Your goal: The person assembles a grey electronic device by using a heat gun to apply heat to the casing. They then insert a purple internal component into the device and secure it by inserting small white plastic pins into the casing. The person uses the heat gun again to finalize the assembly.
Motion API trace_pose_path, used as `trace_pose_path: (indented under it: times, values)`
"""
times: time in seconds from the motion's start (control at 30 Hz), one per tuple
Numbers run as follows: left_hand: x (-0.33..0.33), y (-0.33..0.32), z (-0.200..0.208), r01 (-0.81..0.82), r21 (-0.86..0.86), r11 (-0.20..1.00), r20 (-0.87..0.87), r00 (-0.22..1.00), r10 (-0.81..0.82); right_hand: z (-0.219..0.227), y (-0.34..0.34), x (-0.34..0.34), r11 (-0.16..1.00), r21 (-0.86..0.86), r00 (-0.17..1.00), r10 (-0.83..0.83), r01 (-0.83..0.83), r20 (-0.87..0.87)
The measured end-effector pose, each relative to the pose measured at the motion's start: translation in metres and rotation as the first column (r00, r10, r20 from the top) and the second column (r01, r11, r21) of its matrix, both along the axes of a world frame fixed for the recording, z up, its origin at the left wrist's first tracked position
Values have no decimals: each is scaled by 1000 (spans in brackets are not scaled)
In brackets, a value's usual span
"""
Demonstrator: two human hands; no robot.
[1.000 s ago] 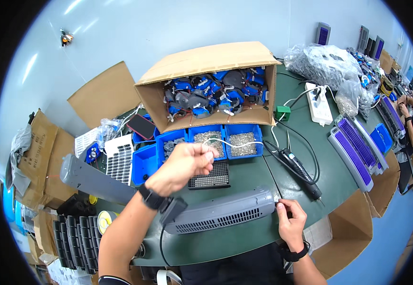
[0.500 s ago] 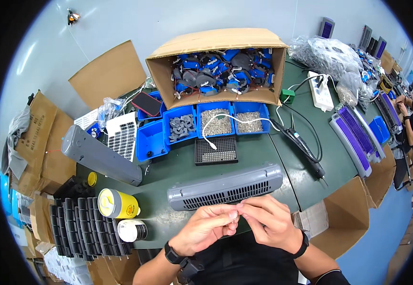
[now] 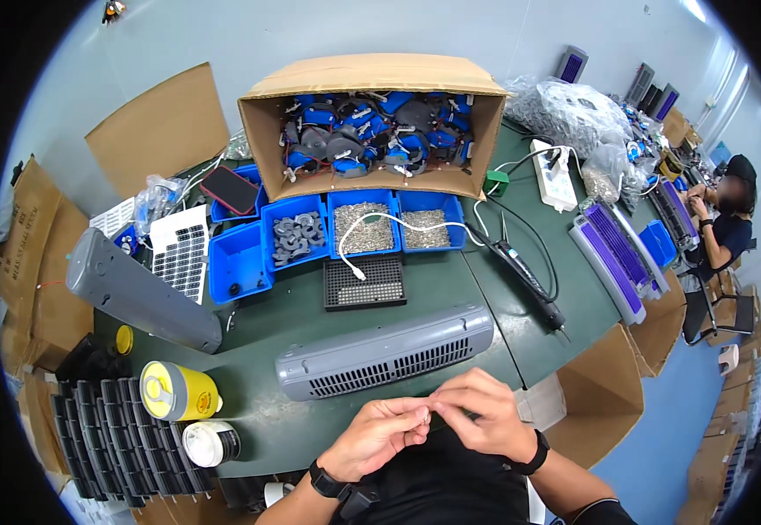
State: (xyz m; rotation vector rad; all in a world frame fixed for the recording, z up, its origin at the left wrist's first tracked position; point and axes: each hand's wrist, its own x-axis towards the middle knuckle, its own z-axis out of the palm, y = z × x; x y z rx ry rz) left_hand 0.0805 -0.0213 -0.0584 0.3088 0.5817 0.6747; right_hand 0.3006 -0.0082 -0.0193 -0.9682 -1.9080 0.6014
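My left hand (image 3: 382, 436) and my right hand (image 3: 484, 415) meet fingertip to fingertip in front of my body. Both are closed in a pinch, and whatever lies between the fingers is too small to name. Just beyond them a long grey plastic housing (image 3: 379, 378) with dark slotted vents lies on the green table (image 3: 289, 311). Farther back are a black perforated tray (image 3: 365, 296) filled with small metal pieces, two blue bins of small metal parts (image 3: 365, 229) (image 3: 427, 229), and a blue bin of grey plastic pieces (image 3: 298, 238).
A cardboard box (image 3: 372, 74) of blue and grey parts stands behind the bins. An electric screwdriver (image 3: 527, 278) lies right, near a power strip (image 3: 555, 179). Left are an upright grey housing (image 3: 144, 293), a yellow container (image 3: 179, 391) and stacked black parts (image 3: 118, 437). A person (image 3: 723, 214) sits far right.
The whole view has shifted, so the table and its things sit farther left in the picture. My hands keep their fingertips together.
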Motion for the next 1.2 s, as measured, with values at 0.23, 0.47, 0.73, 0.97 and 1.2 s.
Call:
trace_pose_path:
  times: [0.23,0.47,0.73,0.97,1.2]
  values:
    - [-3,3,-25,-97,19,995,96,991,94,-32,10,18,826,-482,810,-481,292,-335]
    - [-5,0,-25,-159,46,986,81,985,155,-42,14,13,830,-461,794,-495,313,-353]
    - [-6,-1,-33,-167,48,985,186,970,155,-55,16,11,857,-346,802,-494,383,-335]
    - [-5,-3,-29,-197,24,980,193,963,189,-51,17,8,835,-217,810,-546,506,-212]
    - [3,-7,-35,-280,101,955,134,955,265,-15,-15,-26,974,-130,973,-201,186,-110]
